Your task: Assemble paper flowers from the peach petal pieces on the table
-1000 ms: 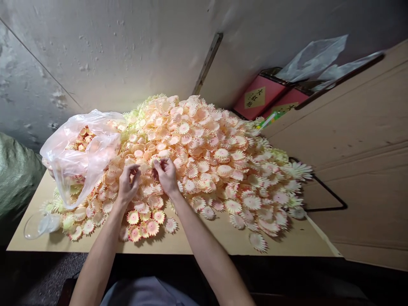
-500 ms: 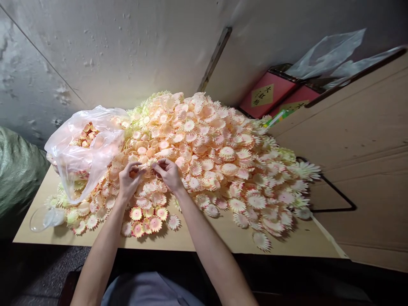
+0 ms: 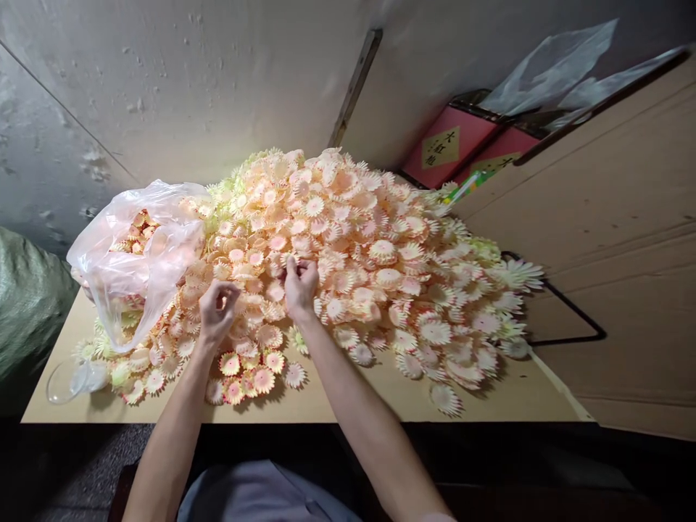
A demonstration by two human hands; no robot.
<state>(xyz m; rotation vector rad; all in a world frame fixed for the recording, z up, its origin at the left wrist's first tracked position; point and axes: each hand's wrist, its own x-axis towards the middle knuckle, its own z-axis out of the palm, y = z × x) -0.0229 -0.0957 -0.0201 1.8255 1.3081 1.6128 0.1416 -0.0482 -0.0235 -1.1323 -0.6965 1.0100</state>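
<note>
A big heap of peach and pink paper flower petals (image 3: 348, 246) covers most of the wooden table (image 3: 353, 402). My left hand (image 3: 216, 312) hovers over the heap's near left side, its fingers curled in on a small piece I cannot make out. My right hand (image 3: 300, 285) reaches a little farther into the heap, fingertips pinched on a petal piece at the top of the hand. A few brighter pink-and-yellow flowers (image 3: 247, 373) lie just below my hands near the table's front edge.
A clear plastic bag (image 3: 135, 254) holding more petals lies at the heap's left. A small clear plastic piece (image 3: 70, 378) sits at the table's front left corner. Red boxes (image 3: 462, 148) and cardboard sheets (image 3: 614, 217) stand on the right, a grey wall behind.
My hands have drawn apart. The right hand moved up and to the right, deeper into the heap; the left hand dropped back slightly toward me.
</note>
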